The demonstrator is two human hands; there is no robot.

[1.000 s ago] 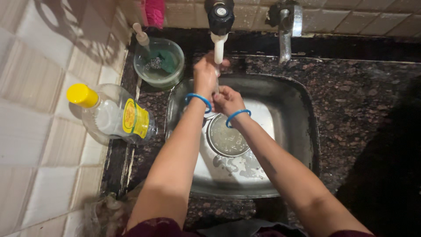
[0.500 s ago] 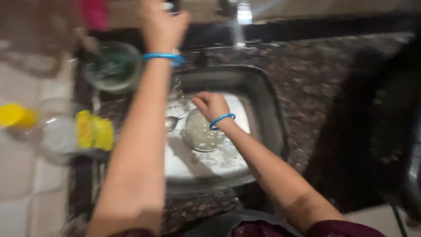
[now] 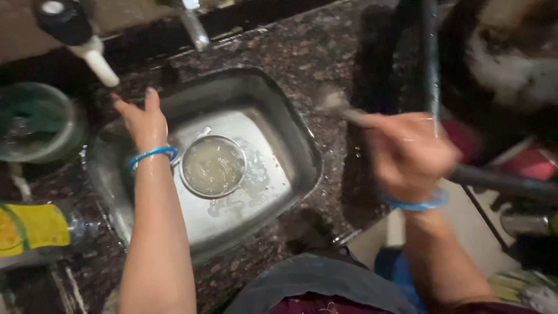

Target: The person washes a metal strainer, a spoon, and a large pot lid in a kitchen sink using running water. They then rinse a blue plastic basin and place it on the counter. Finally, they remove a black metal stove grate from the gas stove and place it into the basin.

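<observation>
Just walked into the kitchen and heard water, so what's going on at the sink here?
A person stands at a steel sink set in a dark speckled stone counter. The left hand is held open over the basin near the white tap spout. The blurred right hand grips a thin utensil above the counter. A round steel strainer lies in the basin.

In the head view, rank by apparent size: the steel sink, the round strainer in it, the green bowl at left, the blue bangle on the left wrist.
1. Steel sink
2. Green bowl, partly cut off
3. Round strainer, close to the bowl, so unsure
4. Blue bangle
</observation>
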